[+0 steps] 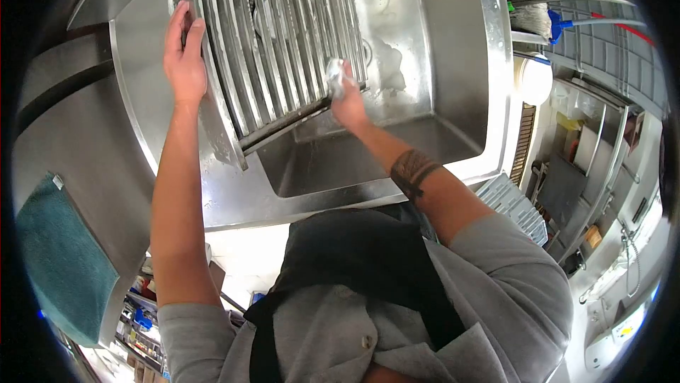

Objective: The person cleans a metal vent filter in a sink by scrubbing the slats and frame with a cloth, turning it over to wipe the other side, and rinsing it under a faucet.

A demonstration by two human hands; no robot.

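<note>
A slatted metal hood filter (283, 50) rests tilted across the left part of a steel sink (453, 50). At its left outer edge is my left hand (185, 64), fingers apart, pressed against the frame's side. My right hand (347, 99) is closed around a whitish, crumpled scrubber (335, 77) over the filter's lower right corner. Pale suds and wet patches show on the sink floor right of the filter.
A green towel (67, 259) lies on the steel counter (78, 128) at left. To the right stand a mop head (531, 14), a wire rack (602, 43) and a shelf with trays (567, 184). The sink's front rim (319, 202) runs close to my body.
</note>
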